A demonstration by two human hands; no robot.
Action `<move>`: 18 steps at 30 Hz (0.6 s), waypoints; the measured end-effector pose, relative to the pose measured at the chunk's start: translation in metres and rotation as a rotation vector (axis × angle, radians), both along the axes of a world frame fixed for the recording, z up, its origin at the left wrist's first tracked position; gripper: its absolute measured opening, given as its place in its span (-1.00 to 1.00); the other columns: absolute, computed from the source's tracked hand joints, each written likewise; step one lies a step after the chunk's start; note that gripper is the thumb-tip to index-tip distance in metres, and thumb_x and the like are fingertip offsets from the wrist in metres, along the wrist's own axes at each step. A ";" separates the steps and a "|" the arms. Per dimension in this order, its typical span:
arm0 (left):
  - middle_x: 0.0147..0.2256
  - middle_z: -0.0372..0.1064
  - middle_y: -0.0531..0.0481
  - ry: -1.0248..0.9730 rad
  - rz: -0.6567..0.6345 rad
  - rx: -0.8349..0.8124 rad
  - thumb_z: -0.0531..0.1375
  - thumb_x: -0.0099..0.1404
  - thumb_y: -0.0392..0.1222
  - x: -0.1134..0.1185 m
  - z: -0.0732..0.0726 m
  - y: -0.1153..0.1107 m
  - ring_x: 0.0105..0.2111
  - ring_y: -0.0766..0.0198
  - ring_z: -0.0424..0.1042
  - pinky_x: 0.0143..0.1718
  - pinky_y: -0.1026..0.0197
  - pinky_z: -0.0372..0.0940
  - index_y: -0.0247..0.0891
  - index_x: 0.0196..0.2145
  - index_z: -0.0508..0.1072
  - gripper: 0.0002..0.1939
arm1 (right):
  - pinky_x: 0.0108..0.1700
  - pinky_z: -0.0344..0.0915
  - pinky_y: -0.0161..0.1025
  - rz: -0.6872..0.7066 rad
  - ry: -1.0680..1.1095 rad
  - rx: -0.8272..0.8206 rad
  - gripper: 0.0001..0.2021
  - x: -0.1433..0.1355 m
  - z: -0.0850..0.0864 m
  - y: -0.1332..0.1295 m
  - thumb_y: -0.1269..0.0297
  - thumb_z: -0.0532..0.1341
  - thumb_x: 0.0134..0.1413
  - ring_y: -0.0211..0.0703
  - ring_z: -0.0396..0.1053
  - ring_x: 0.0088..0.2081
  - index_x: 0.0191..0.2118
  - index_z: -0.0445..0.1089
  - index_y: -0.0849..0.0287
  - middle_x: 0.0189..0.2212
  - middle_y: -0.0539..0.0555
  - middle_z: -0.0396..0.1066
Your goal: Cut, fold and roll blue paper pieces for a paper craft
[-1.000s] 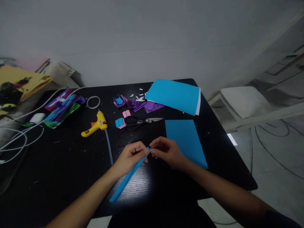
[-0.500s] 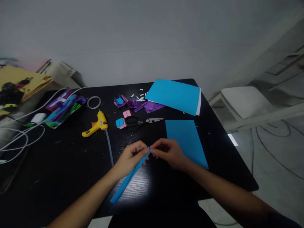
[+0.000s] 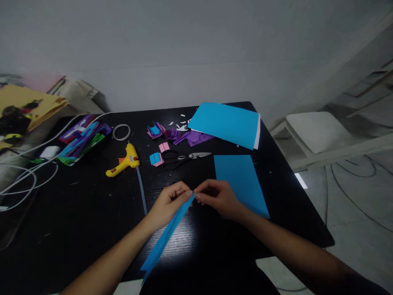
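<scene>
A long blue paper strip [image 3: 168,233] slants from my fingertips down toward the table's near edge, its lower end split into two layers. My left hand [image 3: 170,204] pinches the upper end between thumb and fingers. Close against it, my right hand [image 3: 218,197] has thumb and forefinger pressed together at the tip of the same strip. The tip itself is mostly covered by the fingers. Under and behind my right hand lies a flat blue paper sheet [image 3: 241,180]. Black-handled scissors [image 3: 187,157] rest just beyond both hands.
A yellow glue gun [image 3: 124,161] with a trailing cord lies left, near a ring of tape [image 3: 121,132]. Folded pink and blue pieces [image 3: 156,159], purple paper [image 3: 198,138] and a blue sheet stack [image 3: 225,123] sit farther back. Colourful strips [image 3: 82,137] and white cables [image 3: 33,178] occupy the left.
The strip's lower end has spread into two layers and hangs lower, past the table's near edge. Both hands stay almost in place, still pinching its upper end.
</scene>
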State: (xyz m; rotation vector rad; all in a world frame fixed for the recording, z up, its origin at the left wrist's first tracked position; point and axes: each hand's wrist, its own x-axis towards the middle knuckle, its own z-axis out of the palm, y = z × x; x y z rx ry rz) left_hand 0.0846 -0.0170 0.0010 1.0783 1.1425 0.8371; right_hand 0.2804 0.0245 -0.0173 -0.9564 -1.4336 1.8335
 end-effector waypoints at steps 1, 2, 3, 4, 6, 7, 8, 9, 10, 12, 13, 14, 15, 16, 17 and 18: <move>-0.52 0.42 0.04 0.007 0.003 -0.003 0.23 0.36 0.07 0.000 0.000 0.000 -0.54 0.37 0.34 -0.48 0.33 0.20 -0.32 -0.36 0.47 -0.65 | -0.36 0.36 -0.27 0.001 0.000 0.001 -0.77 0.000 0.000 0.000 0.11 0.43 0.04 -0.24 0.43 -0.43 -0.29 0.55 0.16 -0.47 0.00 0.50; -0.52 0.42 0.05 0.013 0.003 -0.003 0.23 0.36 0.07 0.000 0.001 0.000 -0.54 0.37 0.34 -0.48 0.33 0.20 -0.32 -0.36 0.47 -0.64 | -0.36 0.36 -0.27 0.002 0.001 0.000 -0.79 0.000 0.000 0.000 0.13 0.43 0.05 -0.24 0.42 -0.43 -0.29 0.55 0.16 -0.47 0.00 0.50; -0.52 0.41 0.05 0.017 0.002 0.002 0.23 0.35 0.08 0.000 0.001 0.000 -0.54 0.37 0.33 -0.49 0.33 0.19 -0.31 -0.36 0.46 -0.64 | -0.35 0.36 -0.27 0.004 0.002 -0.001 -0.79 0.000 0.000 0.000 0.14 0.43 0.05 -0.24 0.42 -0.43 -0.30 0.55 0.16 -0.47 0.00 0.50; -0.53 0.40 0.05 0.021 0.001 0.012 0.24 0.35 0.08 0.000 0.001 0.000 -0.54 0.37 0.33 -0.49 0.33 0.18 -0.31 -0.37 0.46 -0.64 | -0.35 0.36 -0.27 0.006 0.003 -0.001 -0.80 0.000 0.000 0.000 0.14 0.43 0.05 -0.24 0.42 -0.43 -0.30 0.55 0.16 -0.47 0.00 0.50; -0.54 0.39 0.06 0.027 0.003 0.029 0.24 0.34 0.08 0.000 0.001 0.000 -0.55 0.38 0.31 -0.50 0.33 0.17 -0.31 -0.37 0.46 -0.64 | -0.35 0.35 -0.26 0.011 0.003 0.000 -0.80 0.000 0.001 0.000 0.15 0.43 0.05 -0.24 0.42 -0.43 -0.30 0.55 0.17 -0.46 0.00 0.50; -0.54 0.38 0.06 0.028 0.005 0.031 0.24 0.35 0.08 -0.001 0.000 0.000 -0.55 0.38 0.32 -0.50 0.33 0.18 -0.31 -0.37 0.46 -0.64 | -0.35 0.35 -0.26 0.013 0.003 0.002 -0.80 0.000 0.000 -0.001 0.15 0.42 0.05 -0.24 0.42 -0.43 -0.29 0.55 0.17 -0.46 0.01 0.50; -0.54 0.39 0.06 0.025 0.005 0.026 0.24 0.35 0.08 -0.001 0.000 0.000 -0.55 0.37 0.33 -0.49 0.33 0.19 -0.31 -0.37 0.46 -0.64 | -0.35 0.35 -0.27 0.013 0.004 0.004 -0.80 0.000 0.000 -0.001 0.15 0.42 0.05 -0.25 0.41 -0.43 -0.29 0.55 0.17 -0.46 0.01 0.50; -0.53 0.40 0.05 0.021 0.005 0.014 0.24 0.35 0.08 0.000 0.000 0.000 -0.54 0.36 0.35 -0.48 0.33 0.21 -0.31 -0.36 0.46 -0.64 | -0.35 0.35 -0.27 0.012 0.008 0.004 -0.80 0.000 0.000 0.000 0.15 0.42 0.06 -0.25 0.41 -0.43 -0.29 0.55 0.17 -0.46 0.00 0.50; -0.51 0.41 0.04 0.014 0.006 -0.001 0.23 0.36 0.08 0.000 -0.001 -0.001 -0.53 0.35 0.37 -0.47 0.32 0.24 -0.31 -0.35 0.46 -0.64 | -0.35 0.35 -0.27 0.009 0.013 0.002 -0.80 0.000 0.000 0.000 0.16 0.42 0.06 -0.25 0.42 -0.43 -0.29 0.54 0.17 -0.46 0.00 0.50; -0.48 0.44 0.03 -0.003 0.004 -0.032 0.23 0.36 0.08 0.000 -0.001 -0.001 -0.51 0.34 0.41 -0.46 0.31 0.29 -0.31 -0.33 0.45 -0.64 | -0.35 0.36 -0.28 0.000 0.021 -0.002 -0.80 0.000 -0.001 0.000 0.16 0.42 0.06 -0.26 0.42 -0.44 -0.28 0.54 0.17 -0.46 0.00 0.50; -0.47 0.45 0.02 -0.013 -0.001 -0.043 0.23 0.36 0.08 0.000 -0.001 -0.001 -0.51 0.34 0.42 -0.46 0.31 0.30 -0.31 -0.32 0.45 -0.65 | -0.35 0.36 -0.28 -0.008 0.024 -0.004 -0.80 -0.001 -0.001 0.000 0.15 0.42 0.05 -0.26 0.42 -0.44 -0.28 0.53 0.17 -0.46 -0.01 0.50; -0.46 0.45 0.02 -0.022 -0.004 -0.050 0.24 0.35 0.08 0.001 -0.002 -0.001 -0.51 0.34 0.43 -0.46 0.31 0.31 -0.31 -0.32 0.45 -0.65 | -0.35 0.37 -0.27 -0.016 0.024 -0.004 -0.79 -0.001 -0.001 0.000 0.15 0.43 0.05 -0.26 0.42 -0.45 -0.29 0.53 0.17 -0.47 -0.01 0.50; -0.46 0.45 0.02 -0.029 -0.010 -0.055 0.24 0.35 0.08 0.001 -0.002 -0.001 -0.51 0.34 0.43 -0.47 0.31 0.32 -0.32 -0.32 0.45 -0.65 | -0.35 0.37 -0.27 -0.023 0.020 -0.004 -0.78 -0.001 -0.001 0.001 0.14 0.43 0.04 -0.26 0.42 -0.46 -0.29 0.53 0.18 -0.47 -0.01 0.50; -0.47 0.45 0.02 -0.033 -0.012 -0.057 0.25 0.34 0.09 0.001 -0.002 -0.001 -0.52 0.35 0.42 -0.48 0.31 0.32 -0.32 -0.32 0.45 -0.64 | -0.35 0.38 -0.27 -0.030 0.016 -0.005 -0.78 -0.002 0.000 0.001 0.14 0.43 0.04 -0.27 0.41 -0.46 -0.29 0.53 0.18 -0.46 -0.01 0.50; -0.48 0.45 0.02 -0.035 -0.009 -0.059 0.25 0.34 0.09 0.001 -0.002 -0.001 -0.53 0.35 0.42 -0.49 0.32 0.32 -0.32 -0.33 0.44 -0.63 | -0.35 0.39 -0.27 -0.034 0.013 -0.008 -0.77 -0.002 0.000 0.001 0.14 0.43 0.03 -0.27 0.42 -0.46 -0.27 0.53 0.17 -0.44 0.00 0.50; -0.48 0.44 0.02 -0.036 -0.001 -0.062 0.26 0.33 0.10 0.001 -0.002 -0.001 -0.54 0.36 0.42 -0.50 0.32 0.32 -0.32 -0.34 0.44 -0.63 | -0.34 0.39 -0.27 -0.037 0.014 -0.011 -0.76 -0.002 0.000 0.001 0.14 0.43 0.03 -0.27 0.42 -0.46 -0.24 0.53 0.17 -0.42 0.00 0.51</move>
